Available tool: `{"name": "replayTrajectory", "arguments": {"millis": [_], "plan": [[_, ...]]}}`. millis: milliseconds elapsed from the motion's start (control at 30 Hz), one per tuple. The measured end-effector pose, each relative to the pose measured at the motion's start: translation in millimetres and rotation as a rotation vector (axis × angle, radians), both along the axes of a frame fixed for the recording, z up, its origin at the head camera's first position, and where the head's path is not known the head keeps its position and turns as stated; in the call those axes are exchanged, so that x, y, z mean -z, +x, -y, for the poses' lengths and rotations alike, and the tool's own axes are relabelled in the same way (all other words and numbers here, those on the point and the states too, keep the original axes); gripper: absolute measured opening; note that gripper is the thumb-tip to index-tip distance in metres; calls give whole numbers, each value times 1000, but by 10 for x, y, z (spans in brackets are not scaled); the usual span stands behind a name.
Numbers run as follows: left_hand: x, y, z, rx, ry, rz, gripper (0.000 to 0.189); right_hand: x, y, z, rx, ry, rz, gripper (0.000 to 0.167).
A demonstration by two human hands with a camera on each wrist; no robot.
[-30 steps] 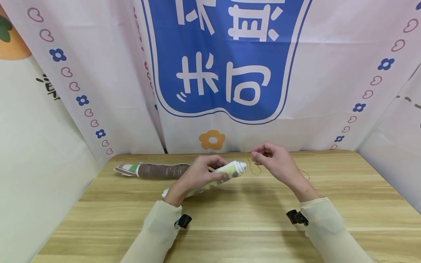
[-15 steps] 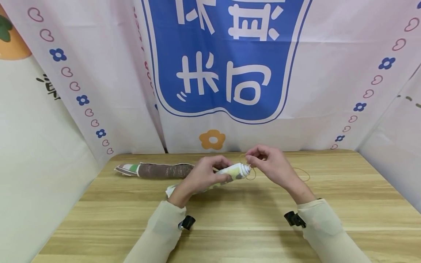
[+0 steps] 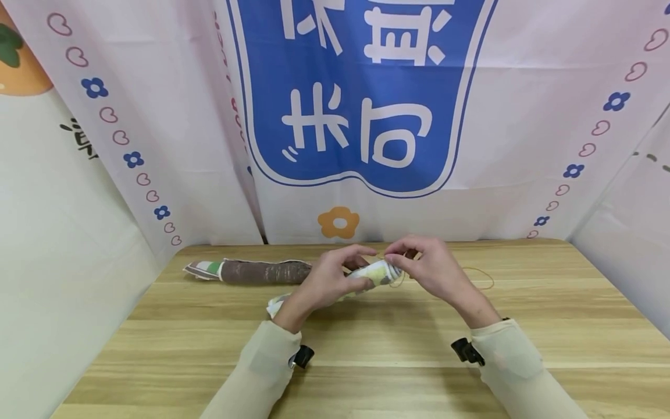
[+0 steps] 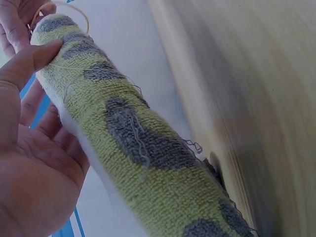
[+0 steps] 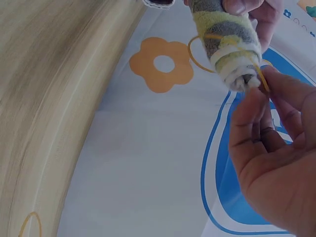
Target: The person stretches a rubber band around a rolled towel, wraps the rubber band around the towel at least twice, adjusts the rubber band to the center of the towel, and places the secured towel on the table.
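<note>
My left hand [image 3: 332, 279] grips a rolled towel [image 3: 380, 272], yellow-green with grey patches and white on its inner side. The roll slants above the table, its coiled end toward my right hand [image 3: 431, 269]. At that end, thumb and fingers of the right hand pinch a thin yellow rubber band [image 5: 213, 36]. In the right wrist view, the band crosses the towel near its tip and loops out at one side. The left wrist view shows the left thumb pressing on the towel [image 4: 123, 133], with loose grey threads along the roll. The left palm hides part of the roll.
A brown roll [image 3: 264, 272] with a green and white end lies on the wooden table [image 3: 387, 378], behind the left hand. Another rubber band [image 3: 492, 279] lies right of the right wrist. A printed cloth [image 3: 293, 215] hangs behind the table's back edge.
My right hand has moved left with the rubber band, up to the towel's coiled end. The left hand and the roll have shifted slightly right.
</note>
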State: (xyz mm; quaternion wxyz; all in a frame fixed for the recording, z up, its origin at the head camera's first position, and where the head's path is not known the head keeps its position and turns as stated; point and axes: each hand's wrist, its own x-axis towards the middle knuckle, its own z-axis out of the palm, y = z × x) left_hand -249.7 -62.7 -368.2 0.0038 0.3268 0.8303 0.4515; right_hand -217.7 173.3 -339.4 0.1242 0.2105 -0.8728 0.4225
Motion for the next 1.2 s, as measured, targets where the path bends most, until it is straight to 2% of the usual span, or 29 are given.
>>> {"name": "replayTrajectory", "arguments": {"millis": [167,333,467,633,900,1033,1200], "plan": [[13,0,-11,16,20,-29,55,1,7,19,-7,34,-54,6],[33,6,-14,-4,24,-66,44,4,9,34,-16,52,-97,7],[46,6,-14,-33,32,-89,34,1,21,43,-18,58,-99,9],[41,7,-11,-110,87,-92,24,-11,43,67,-36,70,-85,10],[28,-22,-1,-229,191,-102,23,14,49,98,-23,94,-29,13],[13,-40,29,-250,279,-44,24,47,26,96,-8,115,-25,10],[-28,-48,55,-212,367,51,28,93,-13,103,-3,112,-16,16]]}}
